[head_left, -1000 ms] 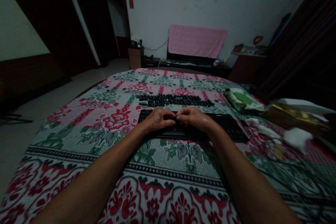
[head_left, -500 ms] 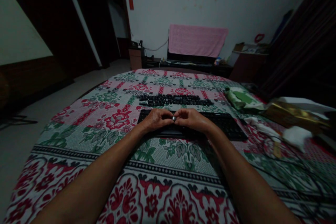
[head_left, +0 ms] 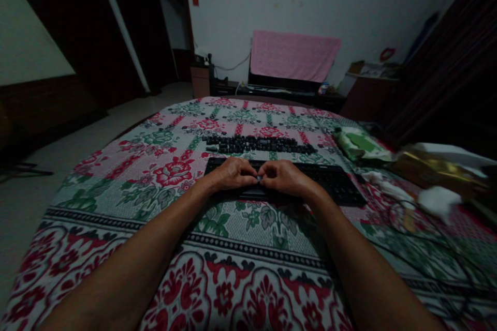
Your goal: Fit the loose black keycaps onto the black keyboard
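Over the black keyboard, my left hand and my right hand meet fingertip to fingertip. Both are closed in a pinch on one small keycap, which shows only as a greyish spot between the fingers. Its exact shape is mostly covered. The hands hide the middle of the keyboard; its left end and right half show. Just beyond it, many loose black keycaps lie in rough rows on the flowered tablecloth.
To the right lie a green and white packet, a gold box, crumpled white tissue and dark cables. Past the table's far edge, a pink towel hangs over a dark screen.
Both hands have lowered slightly toward the keyboard, still pinching the keycap, which has turned and looks less shiny. The head view has shifted slightly.
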`<state>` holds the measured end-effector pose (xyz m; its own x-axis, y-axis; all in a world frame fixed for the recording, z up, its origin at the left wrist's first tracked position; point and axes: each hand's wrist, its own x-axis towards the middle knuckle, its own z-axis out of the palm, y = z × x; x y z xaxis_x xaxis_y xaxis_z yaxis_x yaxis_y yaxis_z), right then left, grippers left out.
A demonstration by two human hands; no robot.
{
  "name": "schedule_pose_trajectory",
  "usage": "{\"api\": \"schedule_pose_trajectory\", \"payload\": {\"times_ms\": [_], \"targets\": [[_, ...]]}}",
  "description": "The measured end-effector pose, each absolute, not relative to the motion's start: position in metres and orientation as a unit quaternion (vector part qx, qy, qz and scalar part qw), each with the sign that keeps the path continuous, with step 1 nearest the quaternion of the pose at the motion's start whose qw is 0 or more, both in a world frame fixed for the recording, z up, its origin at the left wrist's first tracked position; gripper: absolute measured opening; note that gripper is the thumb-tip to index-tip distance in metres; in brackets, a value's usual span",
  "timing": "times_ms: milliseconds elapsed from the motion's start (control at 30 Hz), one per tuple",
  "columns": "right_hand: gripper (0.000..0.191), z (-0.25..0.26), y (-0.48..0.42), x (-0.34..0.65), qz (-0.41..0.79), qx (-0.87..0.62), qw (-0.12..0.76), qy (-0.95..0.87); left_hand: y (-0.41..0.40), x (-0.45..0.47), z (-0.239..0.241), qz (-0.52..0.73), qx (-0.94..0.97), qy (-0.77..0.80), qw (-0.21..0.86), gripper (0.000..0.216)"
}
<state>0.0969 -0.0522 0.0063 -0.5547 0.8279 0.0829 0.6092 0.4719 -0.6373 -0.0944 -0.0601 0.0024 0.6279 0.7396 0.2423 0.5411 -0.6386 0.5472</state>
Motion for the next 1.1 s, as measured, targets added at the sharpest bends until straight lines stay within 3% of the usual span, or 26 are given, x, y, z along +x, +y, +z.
{"api": "schedule_pose_trajectory", "payload": {"times_ms": [433, 1100], "targets": [[0.020, 0.006, -0.053, 0.094, 0.315, -0.421, 0.175, -0.832, -0.056, -0.080, -0.004, 0.207, 0.681, 0.554, 0.432, 0.021], [0.019, 0.010, -0.057, 0.093, 0.311, -0.439, 0.130, -0.833, -0.062, -0.065, 0.003, 0.162, 0.676, 0.605, 0.388, 0.015]]}}
